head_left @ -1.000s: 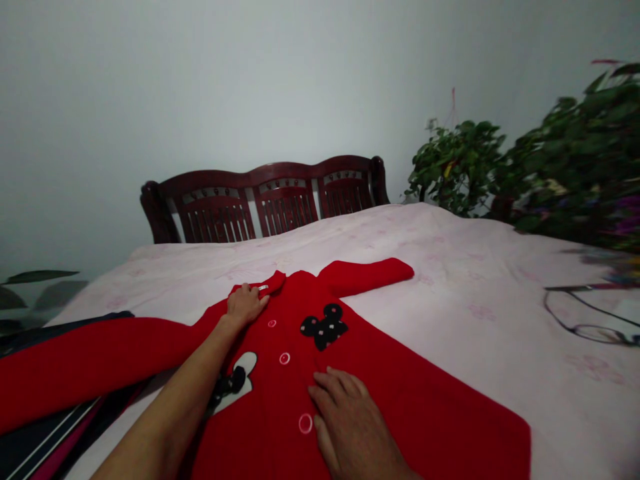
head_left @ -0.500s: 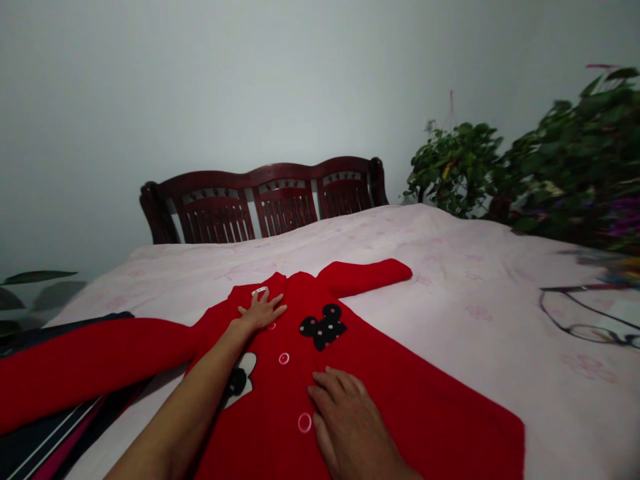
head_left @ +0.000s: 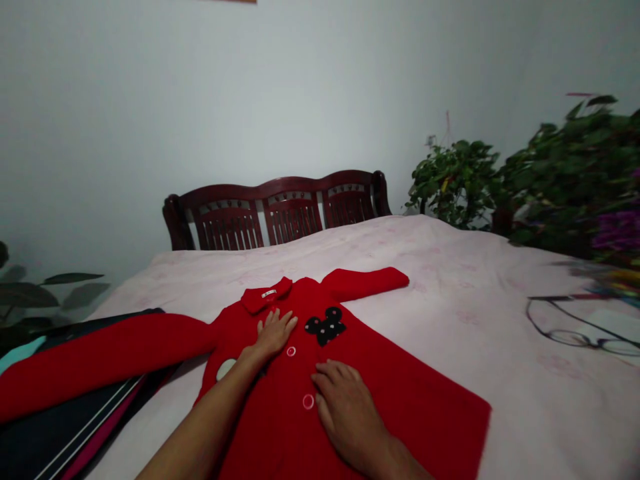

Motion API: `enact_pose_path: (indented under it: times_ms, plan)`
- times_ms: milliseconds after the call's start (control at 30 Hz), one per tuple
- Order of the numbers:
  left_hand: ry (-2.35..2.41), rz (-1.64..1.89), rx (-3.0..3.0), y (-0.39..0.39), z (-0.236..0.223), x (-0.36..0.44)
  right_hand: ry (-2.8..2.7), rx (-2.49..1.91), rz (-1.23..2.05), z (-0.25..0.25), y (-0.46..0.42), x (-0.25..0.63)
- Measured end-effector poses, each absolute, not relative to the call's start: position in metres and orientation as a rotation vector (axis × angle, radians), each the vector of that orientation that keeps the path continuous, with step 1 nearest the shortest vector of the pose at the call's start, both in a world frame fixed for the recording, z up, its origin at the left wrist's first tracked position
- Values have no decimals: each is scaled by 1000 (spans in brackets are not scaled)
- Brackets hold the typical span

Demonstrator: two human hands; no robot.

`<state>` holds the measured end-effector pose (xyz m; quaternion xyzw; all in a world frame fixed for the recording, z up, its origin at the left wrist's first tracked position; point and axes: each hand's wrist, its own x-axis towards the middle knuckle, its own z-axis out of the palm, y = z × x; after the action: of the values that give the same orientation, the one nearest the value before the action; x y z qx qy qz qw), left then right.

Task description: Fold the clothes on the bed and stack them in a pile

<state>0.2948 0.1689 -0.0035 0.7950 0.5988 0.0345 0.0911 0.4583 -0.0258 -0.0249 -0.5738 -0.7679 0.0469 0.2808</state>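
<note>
A red buttoned coat [head_left: 400,387] lies spread out with its collar [head_left: 267,295] away from me and both sleeves stretched sideways. On its chest is a black mouse-head patch [head_left: 327,328] with dots; a pale patch [head_left: 226,369] on the other side is mostly covered by my forearm. My left hand [head_left: 275,332] rests flat on the upper front, just below the collar, fingers spread. Lower down, beside a round red button [head_left: 309,401], my right hand [head_left: 347,407] lies on the cloth with its fingers stretched out.
A pale pink flowered cloth [head_left: 450,293] covers the surface under the coat. Dark folded clothing [head_left: 85,427] lies beneath the left sleeve. Eyeglasses [head_left: 570,338] lie at the right. Behind are a dark wooden bench back [head_left: 290,207] and leafy plants [head_left: 460,183].
My left hand has slid down from the collar to the upper chest, uncovering the collar label. My right hand stays near the same button. The view has shifted slightly.
</note>
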Motion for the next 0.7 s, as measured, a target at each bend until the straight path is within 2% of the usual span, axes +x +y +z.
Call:
enact_pose_path:
  times_ms: [200, 367, 467, 700]
  plan:
    - [1632, 95, 2531, 75, -3, 291, -2011, -1670, 47, -12, -26, 467]
    - [1584, 143, 2624, 5, -20, 262, -1816, -2192, -165, 7, -15, 515]
    - [1561, 165, 2622, -18, -23, 238, -1710, -2446, -114, 12, -13, 547]
    - [1554, 200, 2640, -37, -23, 205, -1942, -2306, 62, 33, -29, 577]
